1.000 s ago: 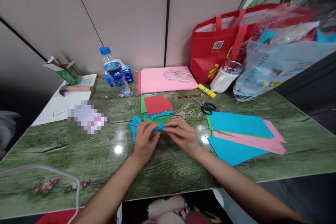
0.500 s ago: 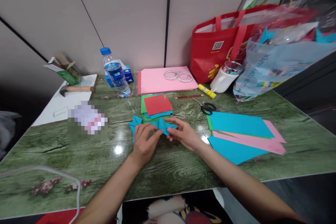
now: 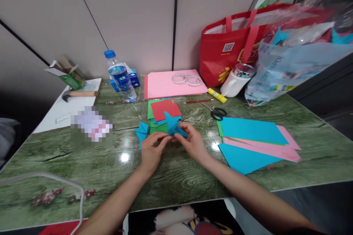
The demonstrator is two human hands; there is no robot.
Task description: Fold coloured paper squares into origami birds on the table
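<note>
Between my hands is a folded blue paper piece (image 3: 172, 125), one pointed flap standing up and another reaching to the right. My left hand (image 3: 153, 150) pinches its lower left edge between thumb and fingers. On the other side my right hand (image 3: 192, 141) grips it, thumb in front and fingers behind. A second folded blue paper piece (image 3: 142, 132) lies on the table just left of my left hand. Behind the held piece sits a stack of small square papers, with a red sheet (image 3: 162, 107) on top and green sheets (image 3: 153, 126) below.
Black-handled scissors (image 3: 217, 113), a pencil (image 3: 199, 101) and a yellow glue stick (image 3: 217, 95) lie beyond my right hand. Blue and pink sheets (image 3: 253, 130) spread to the right. A water bottle (image 3: 121, 77), hammer (image 3: 79, 94), white mug (image 3: 237, 80) and red bag (image 3: 220, 51) stand or lie farther back.
The blue paper piece has been turned and opened out between my fingers; a point now sticks up over the stack. Both hands stay near the same place, with the fingers shifted.
</note>
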